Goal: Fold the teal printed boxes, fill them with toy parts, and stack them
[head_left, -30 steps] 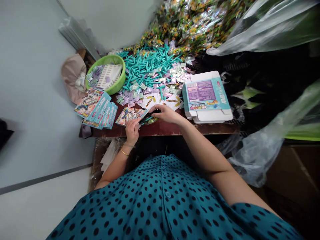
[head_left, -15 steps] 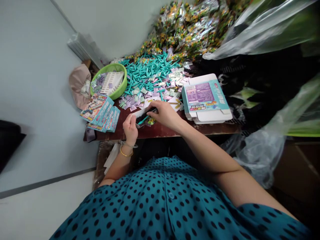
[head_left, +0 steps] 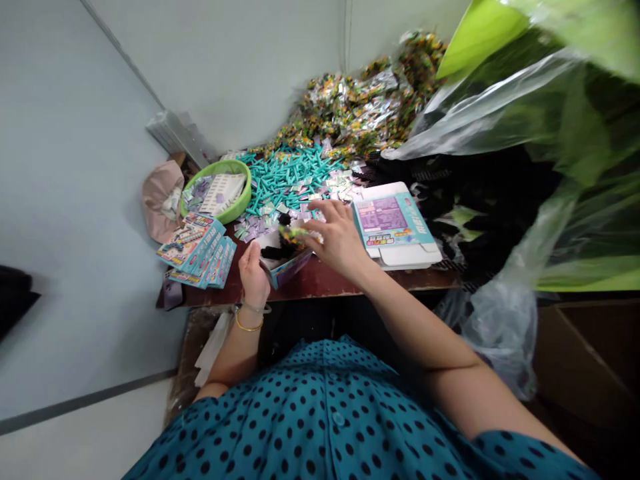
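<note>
My left hand (head_left: 253, 276) grips the near end of a small printed carton (head_left: 287, 266), held open and tilted above the dark wooden table (head_left: 325, 283). My right hand (head_left: 336, 239) pinches a shiny foil packet (head_left: 296, 235) at the carton's open mouth. Black and teal pieces show inside the carton. Just beyond the hands lie small silver and lilac sachets (head_left: 260, 217) and a heap of teal sticks (head_left: 287, 177).
A fanned stack of flat printed cartons (head_left: 197, 250) lies at the left. A green bowl (head_left: 236, 200) holds sheets and sachets. A larger teal and white display box (head_left: 393, 227) sits right of my hands. Foil packets (head_left: 360, 110) are piled at the back; plastic bags (head_left: 505, 313) hang right.
The flat carton in my left hand has been opened into a box shape. My right hand, which held a teal stick and black piece, now holds a foil packet at its mouth. The view tilted.
</note>
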Action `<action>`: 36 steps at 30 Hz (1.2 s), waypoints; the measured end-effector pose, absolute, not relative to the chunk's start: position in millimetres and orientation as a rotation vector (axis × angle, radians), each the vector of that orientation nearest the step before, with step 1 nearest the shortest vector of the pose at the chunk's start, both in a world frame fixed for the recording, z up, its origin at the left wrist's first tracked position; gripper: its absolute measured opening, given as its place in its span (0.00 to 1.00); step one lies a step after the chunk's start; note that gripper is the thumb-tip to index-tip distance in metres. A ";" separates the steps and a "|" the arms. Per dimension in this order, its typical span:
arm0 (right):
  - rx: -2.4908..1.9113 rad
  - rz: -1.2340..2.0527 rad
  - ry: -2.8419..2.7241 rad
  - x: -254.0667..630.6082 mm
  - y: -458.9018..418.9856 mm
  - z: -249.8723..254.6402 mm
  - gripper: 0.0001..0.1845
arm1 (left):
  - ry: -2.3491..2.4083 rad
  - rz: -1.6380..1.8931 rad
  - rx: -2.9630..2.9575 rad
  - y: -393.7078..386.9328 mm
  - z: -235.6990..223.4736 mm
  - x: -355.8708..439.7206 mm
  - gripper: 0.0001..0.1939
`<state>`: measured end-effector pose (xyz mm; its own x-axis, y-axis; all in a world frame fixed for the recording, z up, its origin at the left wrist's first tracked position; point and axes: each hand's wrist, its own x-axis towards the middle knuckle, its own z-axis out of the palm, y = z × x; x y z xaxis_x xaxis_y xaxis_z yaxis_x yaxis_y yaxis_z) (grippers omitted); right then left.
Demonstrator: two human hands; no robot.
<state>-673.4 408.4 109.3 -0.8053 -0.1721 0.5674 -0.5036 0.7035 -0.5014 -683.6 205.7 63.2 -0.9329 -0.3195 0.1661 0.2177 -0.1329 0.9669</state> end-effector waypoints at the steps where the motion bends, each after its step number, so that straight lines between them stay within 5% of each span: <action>1: 0.516 0.915 -2.422 -675.8 409.5 108.6 0.07 | -1.762 -2.155 0.128 209.0 62.2 -686.9 0.19; 14: 0.616 0.913 -2.538 -682.3 409.5 97.2 0.07 | -1.619 -2.496 0.190 223.2 34.7 -705.5 0.20; 21: 0.705 1.234 -2.547 -686.1 405.7 104.4 0.12 | -1.727 -2.375 0.195 223.9 31.9 -705.5 0.17; 31: 0.876 1.006 -2.541 -689.1 420.2 108.2 0.15 | -1.615 -2.489 0.249 226.6 33.5 -701.4 0.20; 36: 0.828 0.608 -2.926 -681.4 408.7 102.5 0.14 | -1.580 -2.499 0.238 228.0 33.6 -701.5 0.21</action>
